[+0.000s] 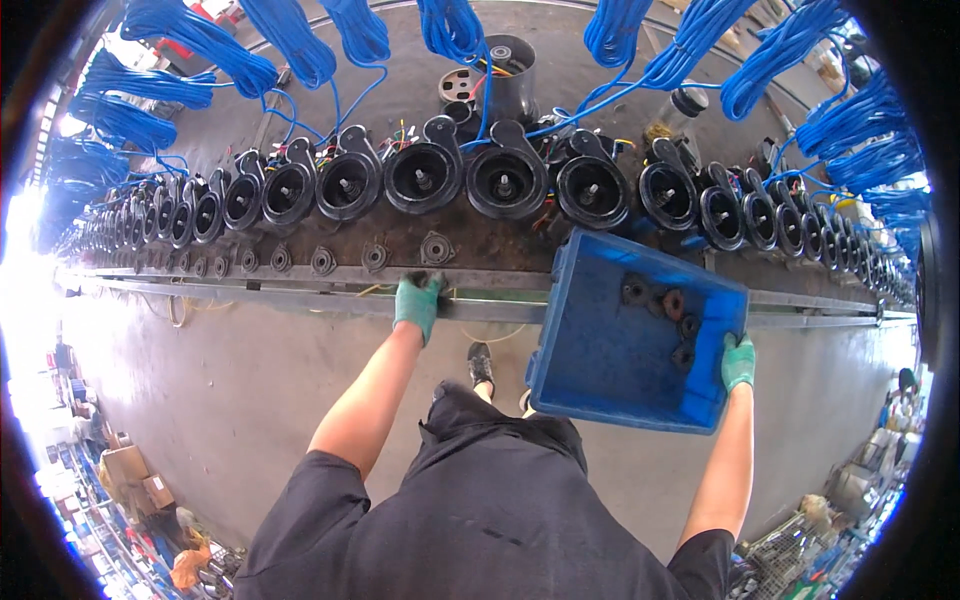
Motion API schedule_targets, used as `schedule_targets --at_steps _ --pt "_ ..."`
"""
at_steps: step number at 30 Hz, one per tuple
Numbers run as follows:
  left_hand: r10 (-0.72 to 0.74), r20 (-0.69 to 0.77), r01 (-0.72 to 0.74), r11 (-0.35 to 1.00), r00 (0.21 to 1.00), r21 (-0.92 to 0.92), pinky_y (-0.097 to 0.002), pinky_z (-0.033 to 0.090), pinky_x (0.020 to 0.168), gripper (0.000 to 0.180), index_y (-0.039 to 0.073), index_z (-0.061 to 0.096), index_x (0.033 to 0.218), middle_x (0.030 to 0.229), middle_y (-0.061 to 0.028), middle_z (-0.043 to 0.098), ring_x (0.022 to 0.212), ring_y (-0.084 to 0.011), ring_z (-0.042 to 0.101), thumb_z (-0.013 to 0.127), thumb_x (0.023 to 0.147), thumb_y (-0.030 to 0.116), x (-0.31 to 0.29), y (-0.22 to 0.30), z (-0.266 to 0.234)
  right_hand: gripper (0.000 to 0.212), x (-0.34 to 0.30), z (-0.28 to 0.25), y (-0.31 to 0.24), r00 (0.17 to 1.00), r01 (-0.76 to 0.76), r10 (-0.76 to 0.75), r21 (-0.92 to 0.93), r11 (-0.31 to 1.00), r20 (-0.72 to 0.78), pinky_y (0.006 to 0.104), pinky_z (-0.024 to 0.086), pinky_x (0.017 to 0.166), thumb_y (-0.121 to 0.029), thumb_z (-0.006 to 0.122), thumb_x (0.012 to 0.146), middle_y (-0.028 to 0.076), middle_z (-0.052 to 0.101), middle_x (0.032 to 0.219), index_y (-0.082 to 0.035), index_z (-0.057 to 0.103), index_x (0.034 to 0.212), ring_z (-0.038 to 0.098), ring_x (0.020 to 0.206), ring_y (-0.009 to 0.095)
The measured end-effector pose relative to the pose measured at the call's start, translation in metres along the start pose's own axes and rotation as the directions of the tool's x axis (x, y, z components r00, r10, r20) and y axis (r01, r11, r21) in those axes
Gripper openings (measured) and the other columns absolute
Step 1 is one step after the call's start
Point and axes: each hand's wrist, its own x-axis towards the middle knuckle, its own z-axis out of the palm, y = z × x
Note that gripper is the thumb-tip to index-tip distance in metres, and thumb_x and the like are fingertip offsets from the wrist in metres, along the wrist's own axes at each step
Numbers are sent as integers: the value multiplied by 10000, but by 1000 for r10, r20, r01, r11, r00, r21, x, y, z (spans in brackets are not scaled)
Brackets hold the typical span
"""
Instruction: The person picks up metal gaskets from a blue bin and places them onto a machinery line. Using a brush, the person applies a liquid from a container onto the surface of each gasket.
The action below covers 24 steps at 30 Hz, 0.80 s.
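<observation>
A long bench (300, 120) carries a row of black round housings (505, 182), each with a small flanged disc (436, 247) set in front. The blue bin (610, 350), gripped at its edge by the gloved right hand (738, 362), holds the remaining discs (670, 310); better to keep it level. The gloved left hand (418, 303) is curled shut on a disc at the rail (300, 285); it should square that with the next housing.

Cardboard boxes (128, 472): brown, boxy, sitting stacked on the floor at far lower left.
Labels, signs, screens: none showing.
</observation>
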Motion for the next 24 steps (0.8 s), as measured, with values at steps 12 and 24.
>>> schedule_targets --at_steps 12,24 --pt "415 313 -501 819 854 280 -331 505 996 527 7 513 1382 1330 -149 575 1177 -253 604 659 878 -32 5 4 91 425 8 -3 1 1000 4 -5 13 1000 31 482 496 949 -314 581 991 287 675 1187 12 613 1262 641 1117 455" --pt "763 129 -702 496 633 511 -335 538 872 410 -13 597 1301 1134 -127 691 949 -193 661 685 902 28 -99 38 96 541 31 -36 -12 989 59 -54 -34 998 135 531 481 999 -387 555 953 308 644 1218 -13 555 1344 601 1157 489"
